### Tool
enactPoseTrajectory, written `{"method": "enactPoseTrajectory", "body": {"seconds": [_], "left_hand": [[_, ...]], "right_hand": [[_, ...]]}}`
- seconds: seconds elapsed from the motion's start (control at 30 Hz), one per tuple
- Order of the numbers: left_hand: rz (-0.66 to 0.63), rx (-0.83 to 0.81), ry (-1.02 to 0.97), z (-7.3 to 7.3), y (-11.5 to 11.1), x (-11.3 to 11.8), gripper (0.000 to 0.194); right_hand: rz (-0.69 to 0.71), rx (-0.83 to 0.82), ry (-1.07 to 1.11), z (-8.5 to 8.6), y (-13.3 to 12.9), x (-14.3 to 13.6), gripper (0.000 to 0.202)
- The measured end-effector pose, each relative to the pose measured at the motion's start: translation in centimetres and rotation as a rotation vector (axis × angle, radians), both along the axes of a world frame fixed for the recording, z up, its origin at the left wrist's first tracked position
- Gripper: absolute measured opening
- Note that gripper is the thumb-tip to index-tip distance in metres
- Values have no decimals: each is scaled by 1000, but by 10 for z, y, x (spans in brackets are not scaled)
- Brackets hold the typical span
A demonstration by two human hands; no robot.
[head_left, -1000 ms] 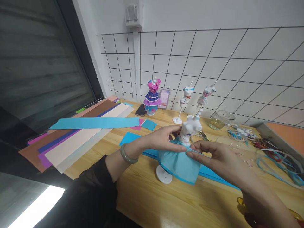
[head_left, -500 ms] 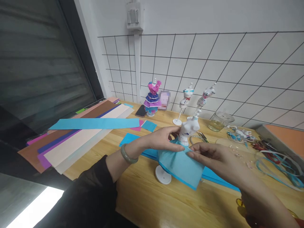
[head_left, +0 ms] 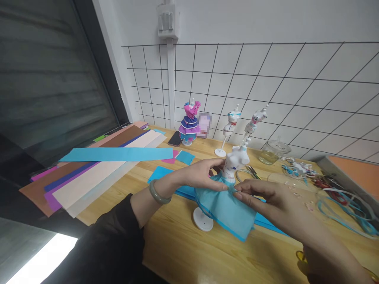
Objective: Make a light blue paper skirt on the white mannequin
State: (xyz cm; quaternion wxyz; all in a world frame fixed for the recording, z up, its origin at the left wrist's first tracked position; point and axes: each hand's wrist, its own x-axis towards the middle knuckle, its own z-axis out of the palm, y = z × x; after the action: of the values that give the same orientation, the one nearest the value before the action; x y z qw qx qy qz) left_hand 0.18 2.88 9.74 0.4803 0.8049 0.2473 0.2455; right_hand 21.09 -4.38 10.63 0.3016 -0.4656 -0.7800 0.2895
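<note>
- my left hand is curled round the waist of a small white, plastic-looking dress-form, thumb on the gathered top of a sheer light-blue skirt of papery cloth; likely to steady the form and trap the folds.
- my right hand is narrow, pinching that gathered edge at the front, probably so it stays bunched. skirt sits below the waist, between my hands, darker blue hem hanging free.
- form leans, top to the right, over its round white base; can't tell whether that sits flat on the wooden surface.
- count: four forms. one held; two slim white ones standing behind, bearing coloured scraps; one in a tiered pink, navy and purple dress, beside one dark flat phone.
- one lidded clear glass jar, set back, perhaps against knocks.
- one long bright-blue paper strip across at least five others.
</note>
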Motion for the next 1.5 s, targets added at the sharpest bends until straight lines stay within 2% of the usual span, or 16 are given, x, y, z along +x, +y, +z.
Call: {"method": "enactPoseTrajectory", "body": {"seconds": [0.17,0.53,0.93,1.23,1.5], "left_hand": [[-13,5,-13,0,0,1,36],[-80,31,-62,-7,5,3,37],[-74,39,-62,-10,4,4,40],[-42,90,-20,-7,-1,5,34],[-92,94,3,-4,-1,3,38]], "right_hand": [[-14,59,-20,0,1,-1,27],[-188,-57,-49,-4,5,-1,34],[-192,-93,-31,-6,6,-2,35],[-224,-123,-19,-4,5,-2,34],[-214,-136,-14,-2,3,-4,31]]}}
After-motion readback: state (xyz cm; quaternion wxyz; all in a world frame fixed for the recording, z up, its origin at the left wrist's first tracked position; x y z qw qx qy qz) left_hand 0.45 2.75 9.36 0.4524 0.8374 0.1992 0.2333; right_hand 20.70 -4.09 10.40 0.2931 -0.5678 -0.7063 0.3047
